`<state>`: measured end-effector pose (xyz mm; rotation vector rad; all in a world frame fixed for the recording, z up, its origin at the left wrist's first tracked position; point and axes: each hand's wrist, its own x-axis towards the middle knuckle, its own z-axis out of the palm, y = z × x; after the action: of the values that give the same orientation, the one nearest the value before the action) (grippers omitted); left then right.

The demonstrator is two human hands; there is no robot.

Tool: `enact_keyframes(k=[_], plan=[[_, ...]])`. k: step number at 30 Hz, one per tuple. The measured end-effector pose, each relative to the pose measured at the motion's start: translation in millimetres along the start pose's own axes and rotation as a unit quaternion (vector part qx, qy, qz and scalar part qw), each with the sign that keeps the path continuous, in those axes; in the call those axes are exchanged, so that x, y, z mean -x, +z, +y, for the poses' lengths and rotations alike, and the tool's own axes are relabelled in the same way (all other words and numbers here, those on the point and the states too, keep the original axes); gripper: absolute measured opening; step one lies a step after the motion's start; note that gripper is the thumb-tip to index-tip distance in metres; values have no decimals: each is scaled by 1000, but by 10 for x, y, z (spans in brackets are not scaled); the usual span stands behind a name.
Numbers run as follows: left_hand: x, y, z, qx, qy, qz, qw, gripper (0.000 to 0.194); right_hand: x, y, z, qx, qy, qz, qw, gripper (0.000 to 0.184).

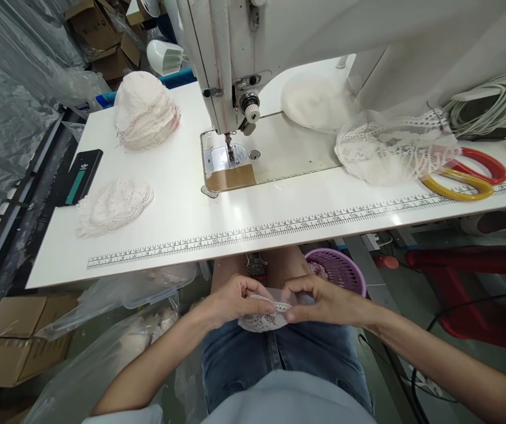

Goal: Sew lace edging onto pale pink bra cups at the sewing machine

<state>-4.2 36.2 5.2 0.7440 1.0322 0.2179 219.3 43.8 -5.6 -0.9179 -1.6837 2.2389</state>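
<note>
Over my lap, a small piece of white lace fabric (262, 322) is pinched between both hands. My left hand (246, 300) grips its left side, thumb laid along the scalloped edge. At the right side, the thumb and fingers of my right hand (308, 300) are closed on the same piece. Part of the lace is hidden behind my fingers. Beyond the table edge stands a white sewing machine (230, 70), its needle area (230, 150) over a metal plate. Nothing lies under the presser foot that I can make out.
A stack of white lace pieces (145, 112), a single lace piece (116, 206) and a black case (80, 176) lie on the left. To the right are more lace (389, 147), scissors with red and yellow handles (460, 191) and coiled cord (500, 100). A purple basket (345, 271) stands below.
</note>
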Motion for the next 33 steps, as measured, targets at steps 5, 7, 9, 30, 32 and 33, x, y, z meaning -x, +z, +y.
enact_keyframes(k=[5,7,9,30,32,33], plan=[[-12,8,-14,-36,5,14,999,34,-33,39,1,-13,12,5,1000,28],[-15,14,-16,-44,15,8,999,35,-32,41,-1,-19,11,-2,1000,28],[-16,21,-7,-51,25,11,998,36,-31,42,8,-28,14,8,999,29],[113,99,26,-237,137,95,957,20,-48,65,102,-58,9,48,997,23],[123,80,1,-235,121,82,961,27,-35,56,99,-65,6,53,996,22],[123,67,-12,-234,110,65,964,32,-24,50,99,-68,7,56,996,23]])
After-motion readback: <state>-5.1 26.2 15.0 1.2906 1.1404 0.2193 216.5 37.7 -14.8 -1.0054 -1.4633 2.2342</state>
